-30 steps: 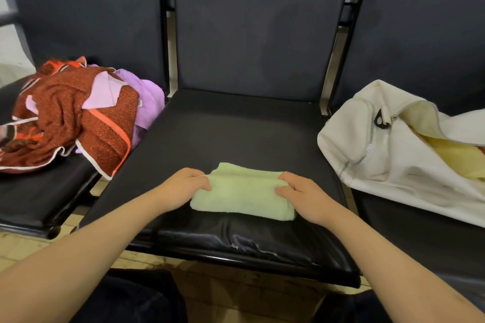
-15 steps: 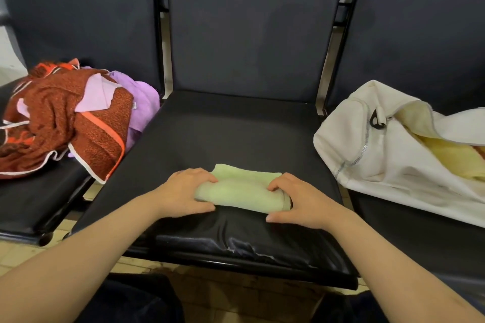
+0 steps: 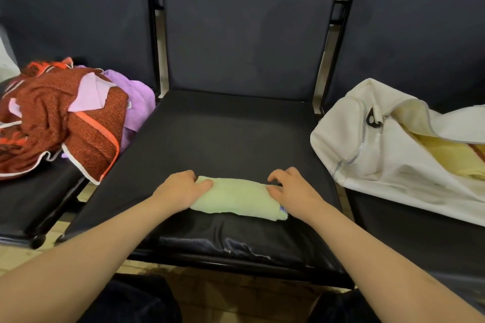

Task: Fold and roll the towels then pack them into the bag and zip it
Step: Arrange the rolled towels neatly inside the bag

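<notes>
The green towel (image 3: 236, 198) lies as a soft roll near the front of the middle seat (image 3: 236, 134). The left hand (image 3: 182, 189) has its fingers curled over 1 end, and the right hand (image 3: 292, 191) cups the other with bent fingers. Loosening either hold could let the roll spring open before it reaches the white bag (image 3: 372, 165) on the right seat. The bag's mouth is cut off by the frame edge, so the room inside is unclear. The towel pile (image 3: 65, 118) on the left seat is too tangled to count.

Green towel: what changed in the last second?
The green towel has been rolled away from the person into a full roll; the flat tail is gone. The left hand and right hand still hold its ends. The bag and the towel pile stayed put.
</notes>
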Action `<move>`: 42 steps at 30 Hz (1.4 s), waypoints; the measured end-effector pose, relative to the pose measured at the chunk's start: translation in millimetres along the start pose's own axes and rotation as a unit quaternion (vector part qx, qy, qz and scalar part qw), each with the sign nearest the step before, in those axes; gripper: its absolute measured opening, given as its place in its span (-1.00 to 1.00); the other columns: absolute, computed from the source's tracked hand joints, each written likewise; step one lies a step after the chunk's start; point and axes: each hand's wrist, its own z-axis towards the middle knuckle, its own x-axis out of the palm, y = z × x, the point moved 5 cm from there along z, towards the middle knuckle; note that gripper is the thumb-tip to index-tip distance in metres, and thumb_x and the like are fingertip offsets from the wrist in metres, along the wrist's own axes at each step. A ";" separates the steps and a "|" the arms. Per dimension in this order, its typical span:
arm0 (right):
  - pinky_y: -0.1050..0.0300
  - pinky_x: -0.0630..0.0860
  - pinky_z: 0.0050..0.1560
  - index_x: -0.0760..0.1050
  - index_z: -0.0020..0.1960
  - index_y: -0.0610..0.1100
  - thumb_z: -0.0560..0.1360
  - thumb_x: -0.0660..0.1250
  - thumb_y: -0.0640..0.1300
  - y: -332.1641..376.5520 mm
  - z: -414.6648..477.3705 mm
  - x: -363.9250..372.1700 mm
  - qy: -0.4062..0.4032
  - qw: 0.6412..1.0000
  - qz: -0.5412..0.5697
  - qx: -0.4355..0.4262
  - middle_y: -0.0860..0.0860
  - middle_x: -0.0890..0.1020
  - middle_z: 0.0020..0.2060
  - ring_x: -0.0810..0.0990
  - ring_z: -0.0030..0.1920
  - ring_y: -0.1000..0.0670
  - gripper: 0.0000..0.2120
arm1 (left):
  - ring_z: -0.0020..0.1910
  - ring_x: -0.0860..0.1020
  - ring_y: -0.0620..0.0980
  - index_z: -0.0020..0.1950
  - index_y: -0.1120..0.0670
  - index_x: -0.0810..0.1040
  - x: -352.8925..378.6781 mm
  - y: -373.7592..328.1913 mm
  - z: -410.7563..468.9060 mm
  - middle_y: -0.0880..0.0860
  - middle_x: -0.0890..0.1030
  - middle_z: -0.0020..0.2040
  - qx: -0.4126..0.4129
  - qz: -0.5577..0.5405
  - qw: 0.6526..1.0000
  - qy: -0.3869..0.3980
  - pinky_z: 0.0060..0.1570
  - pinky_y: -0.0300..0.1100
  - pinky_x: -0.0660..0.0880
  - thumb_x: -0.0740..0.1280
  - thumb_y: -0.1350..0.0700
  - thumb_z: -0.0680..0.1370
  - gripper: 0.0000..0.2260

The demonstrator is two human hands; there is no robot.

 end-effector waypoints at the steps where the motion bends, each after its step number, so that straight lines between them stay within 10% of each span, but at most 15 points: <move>1: 0.02 0.50 0.14 0.48 0.21 -0.01 0.60 0.18 -0.02 1.6 1.4 -0.4 0.005 1.000 -0.001 -0.011 0.01 0.40 0.12 0.54 0.02 -0.06 -0.77 | -0.10 0.51 0.04 -0.22 0.07 0.42 -2.8 -1.3 -1.2 0.04 0.54 -0.11 -0.015 0.035 0.999 -0.005 -0.14 -0.12 0.39 0.13 -0.26 0.54 -0.59; 7: 0.19 0.46 -0.03 0.57 0.08 -0.05 0.58 0.16 -0.11 9.5 -3.1 -3.1 0.028 0.998 -0.004 -0.056 0.02 0.56 -0.04 0.52 -0.04 0.03 -0.78 | -0.34 0.58 0.01 -0.16 0.15 0.49 -8.8 -19.2 -14.0 0.06 0.63 -0.22 -0.100 0.052 0.992 0.056 -0.20 -0.18 0.43 -0.03 -0.33 0.54 -0.41; 14: 0.17 0.32 -0.22 0.40 -0.14 -0.17 0.52 0.18 -0.19 17.5 -12.5 2.3 0.084 0.981 0.172 -0.003 0.03 0.45 -0.24 0.38 -0.23 0.07 -0.91 | -0.02 0.61 0.08 0.20 0.20 0.41 2.3 -31.2 -7.9 0.15 0.59 0.05 -0.129 -0.416 0.899 0.056 -0.05 -0.03 0.61 0.31 0.04 0.54 -0.68; 22: -0.07 0.51 0.24 0.44 0.28 -0.04 0.37 0.38 0.33 30.2 -22.1 3.1 0.131 0.871 0.469 0.065 0.01 0.66 0.12 0.64 0.12 -0.03 -0.37 | 0.11 0.61 0.10 0.21 0.19 0.49 -12.8 -77.2 -16.0 0.15 0.63 0.13 -0.008 -0.618 0.782 0.076 0.03 0.00 0.57 0.31 0.12 0.56 -0.75; 30: 0.00 0.56 0.01 0.52 0.14 -0.03 0.49 0.22 0.24 30.1 -36.8 -31.6 0.074 0.783 0.608 0.106 -0.08 0.70 0.00 0.67 0.04 -0.10 -0.59 | 0.12 0.60 0.07 0.20 0.12 0.53 -17.1 -123.4 -21.2 0.11 0.63 0.15 -0.006 -0.684 0.723 0.093 -0.04 -0.06 0.55 0.30 0.07 0.58 -0.77; 42: 0.08 0.61 -0.13 0.49 0.19 -0.04 0.53 0.29 0.16 -19.2 -68.1 -138.0 -0.080 0.817 0.566 0.075 0.01 0.73 -0.15 0.71 -0.14 -0.01 -0.65 | 0.09 0.59 0.11 0.00 0.10 0.52 -41.4 -240.4 -26.4 0.13 0.60 0.09 0.058 -0.563 0.820 0.081 0.01 -0.02 0.58 0.29 0.09 0.59 -0.91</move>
